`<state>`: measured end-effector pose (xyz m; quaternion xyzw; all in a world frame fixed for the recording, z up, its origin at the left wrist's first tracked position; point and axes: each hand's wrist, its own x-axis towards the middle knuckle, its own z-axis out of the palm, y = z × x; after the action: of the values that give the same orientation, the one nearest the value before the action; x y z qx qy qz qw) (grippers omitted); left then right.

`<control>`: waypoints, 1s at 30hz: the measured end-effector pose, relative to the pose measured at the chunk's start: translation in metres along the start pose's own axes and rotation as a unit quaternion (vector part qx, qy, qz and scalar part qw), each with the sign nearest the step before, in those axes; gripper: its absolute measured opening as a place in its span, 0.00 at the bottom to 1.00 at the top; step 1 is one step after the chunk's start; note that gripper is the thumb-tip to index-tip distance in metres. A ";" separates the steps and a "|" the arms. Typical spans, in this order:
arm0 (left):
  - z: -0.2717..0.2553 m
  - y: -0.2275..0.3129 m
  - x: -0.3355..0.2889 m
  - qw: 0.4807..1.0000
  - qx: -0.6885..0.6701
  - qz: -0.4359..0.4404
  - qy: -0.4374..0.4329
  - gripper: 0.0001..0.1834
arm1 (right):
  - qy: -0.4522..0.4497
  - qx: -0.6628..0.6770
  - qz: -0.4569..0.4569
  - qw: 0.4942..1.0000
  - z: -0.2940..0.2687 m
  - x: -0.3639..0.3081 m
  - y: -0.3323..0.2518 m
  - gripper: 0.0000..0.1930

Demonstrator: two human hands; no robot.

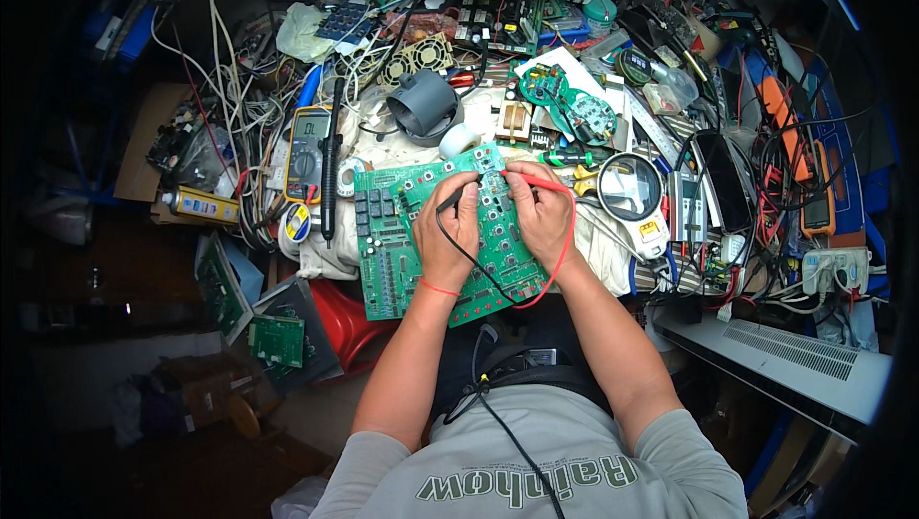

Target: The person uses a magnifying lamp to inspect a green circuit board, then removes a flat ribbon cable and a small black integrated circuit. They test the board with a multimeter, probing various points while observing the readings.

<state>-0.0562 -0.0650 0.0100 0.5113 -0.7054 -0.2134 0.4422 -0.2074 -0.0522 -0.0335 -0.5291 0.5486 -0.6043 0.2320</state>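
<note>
A large green circuit board with several rows of round buttons and black relays lies tilted at the bench's front edge, partly over my lap. My left hand is closed around a black test probe, resting on the middle of the board. In my right hand, at the board's right edge, is a red test probe. Both probes point at the board's upper part; whether the tips touch it I cannot tell. Their black and red leads loop down over the board. A yellow multimeter stands lit to the left.
Beyond the board are a grey plastic pipe fitting, a white tape roll and round green boards. A magnifying glass and a screwdriver lie right. Tangled cables and electronic parts crowd the bench. A red stool is below left.
</note>
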 end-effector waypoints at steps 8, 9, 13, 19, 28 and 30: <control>0.001 0.000 0.001 1.000 0.001 -0.005 -0.002 0.11 | -0.013 0.049 0.017 0.999 0.000 -0.003 0.000 0.10; 0.001 0.001 0.001 1.000 0.003 -0.008 -0.002 0.11 | -0.012 0.053 0.019 0.998 0.000 -0.003 0.000 0.10; -0.001 0.003 0.001 1.000 -0.001 -0.018 -0.008 0.11 | -0.012 0.070 0.031 0.997 0.000 -0.003 0.000 0.10; -0.001 0.003 0.001 1.000 -0.004 -0.016 -0.003 0.11 | -0.013 0.075 0.030 0.997 0.001 -0.003 0.001 0.10; 0.000 0.003 0.001 1.000 -0.002 -0.008 0.003 0.12 | -0.018 0.080 0.031 0.996 0.000 -0.003 0.002 0.09; -0.001 0.004 0.001 1.000 -0.002 -0.020 -0.004 0.12 | -0.017 0.081 0.032 0.996 0.000 -0.003 0.002 0.09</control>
<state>-0.0576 -0.0641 0.0133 0.5234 -0.6966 -0.2252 0.4359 -0.2067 -0.0503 -0.0368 -0.5010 0.5103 -0.6298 0.3031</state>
